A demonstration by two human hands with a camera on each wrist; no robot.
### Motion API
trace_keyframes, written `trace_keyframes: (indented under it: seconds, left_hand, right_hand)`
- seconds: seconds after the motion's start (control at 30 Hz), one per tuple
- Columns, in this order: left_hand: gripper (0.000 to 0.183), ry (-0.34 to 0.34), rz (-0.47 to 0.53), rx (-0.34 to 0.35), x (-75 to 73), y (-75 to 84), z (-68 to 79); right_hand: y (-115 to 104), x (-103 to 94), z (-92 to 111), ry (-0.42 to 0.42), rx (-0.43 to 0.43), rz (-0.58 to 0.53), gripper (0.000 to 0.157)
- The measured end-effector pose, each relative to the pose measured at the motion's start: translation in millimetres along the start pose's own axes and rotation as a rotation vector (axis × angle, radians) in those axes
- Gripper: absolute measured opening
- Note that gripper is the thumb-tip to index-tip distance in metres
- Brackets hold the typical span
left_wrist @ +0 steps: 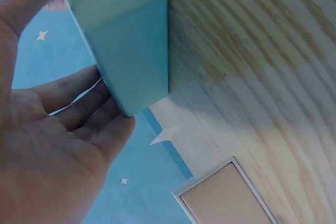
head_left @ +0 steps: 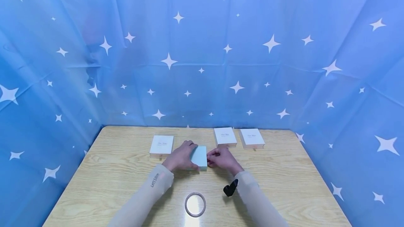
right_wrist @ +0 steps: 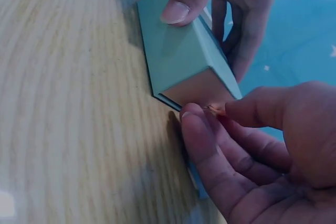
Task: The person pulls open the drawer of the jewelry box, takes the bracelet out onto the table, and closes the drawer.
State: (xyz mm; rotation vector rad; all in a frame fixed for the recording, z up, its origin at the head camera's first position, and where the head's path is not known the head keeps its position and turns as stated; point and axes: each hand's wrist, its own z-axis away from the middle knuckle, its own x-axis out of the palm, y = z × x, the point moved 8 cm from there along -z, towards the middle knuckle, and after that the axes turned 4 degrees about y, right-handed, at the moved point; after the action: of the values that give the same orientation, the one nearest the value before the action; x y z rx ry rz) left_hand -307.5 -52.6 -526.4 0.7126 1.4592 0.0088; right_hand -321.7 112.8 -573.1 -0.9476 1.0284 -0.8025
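Observation:
A mint-green box (head_left: 199,157) stands on the wooden table between my two hands. My left hand (head_left: 183,156) grips it from the left, thumb on the near side and fingers on the far side. In the right wrist view the box's pinkish end panel (right_wrist: 194,90) faces my right hand (right_wrist: 252,150). There, thumb and forefinger pinch a small orange-pink ribbon tab (right_wrist: 212,109) at the lower edge of that panel. The fingertips hide most of the tab.
Left of the mint box is a white box (head_left: 162,144) with small lettering. Two similar ones, a white box (head_left: 225,136) and another white box (head_left: 252,137), sit at the back right. A thin dark ring (head_left: 195,204) lies near the front. A starry blue curtain (head_left: 202,45) surrounds the table.

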Motion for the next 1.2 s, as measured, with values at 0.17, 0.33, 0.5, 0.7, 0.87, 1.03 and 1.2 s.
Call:
trace_keyframes:
  seconds: [0.17,0.33,0.5,0.7,0.87,1.03,1.2]
  left_hand:
    - [0.097,0.001,-0.012,-0.006,2.3,-1.0,-0.6]
    - [0.098,0.006,-0.003,-0.027,4.7,-2.8,-0.3]
    - [0.099,0.016,0.004,-0.041,4.5,-3.5,-0.9]
    - [0.099,0.013,0.013,-0.048,4.9,-2.9,-0.8]
    - [0.098,0.006,0.013,-0.06,7.3,-3.7,0.2]
    - [0.098,0.007,0.018,-0.057,7.1,-3.2,-0.2]
    - [0.098,0.004,0.011,-0.052,5.9,-3.1,-1.0]
  right_hand:
    - [-2.1,1.3,2.6,0.037,-0.022,0.016,0.014]
    - [-4.7,2.1,4.2,0.094,-0.058,0.08,0.011]
    - [-10.1,0.3,5.1,0.158,-0.094,0.131,0.01]
    - [-12.1,-0.4,8.1,0.188,-0.108,0.153,0.011]
    - [-11.6,-0.3,8.7,0.19,-0.107,0.174,0.011]
    - [-12.8,-2.2,9.2,0.194,-0.114,0.196,0.012]
    - [-11.1,-5.8,8.5,0.203,-0.091,0.211,0.011]
